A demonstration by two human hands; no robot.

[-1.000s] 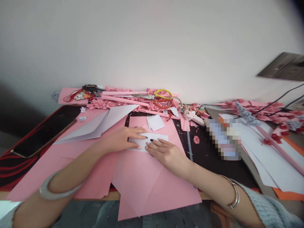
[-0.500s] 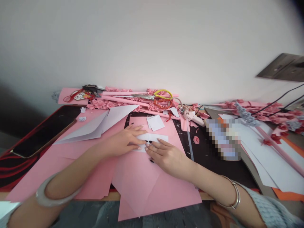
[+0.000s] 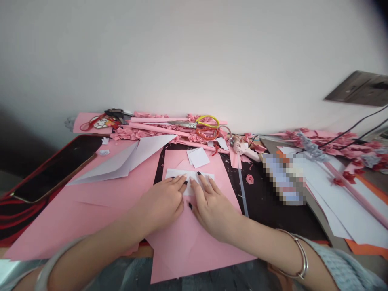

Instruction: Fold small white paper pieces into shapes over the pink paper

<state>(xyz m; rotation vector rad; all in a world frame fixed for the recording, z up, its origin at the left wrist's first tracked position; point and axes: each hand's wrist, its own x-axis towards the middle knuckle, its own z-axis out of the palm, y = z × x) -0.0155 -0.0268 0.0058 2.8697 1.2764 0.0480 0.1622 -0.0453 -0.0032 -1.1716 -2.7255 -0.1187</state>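
Note:
A folded strip of white paper (image 3: 176, 173) lies across pink sheets (image 3: 200, 250) in the middle of the desk. On its left part rest the fingertips of my left hand (image 3: 166, 200), stretched out and close together. My right hand (image 3: 214, 206) lies with its fingers spread, their tips on the strip's middle and right. The two hands nearly meet at the centre, and the fingers cover part of the paper. Just beyond the strip are small white paper squares (image 3: 200, 158), overlapping each other.
A phone (image 3: 56, 169) lies at the left, beside a bent white sheet (image 3: 115, 165). Pink rolled paper stems, scissors (image 3: 184, 124) and a glue gun (image 3: 244, 148) line the wall. A small pink paper rose (image 3: 249, 179) lies to the right. White sheets (image 3: 330, 198) and cables lie further right.
My left hand has drawn back toward me, uncovering the strip's upper left edge. My right hand has shifted slightly, its fingers now pointing more away from me. The strip stays in place.

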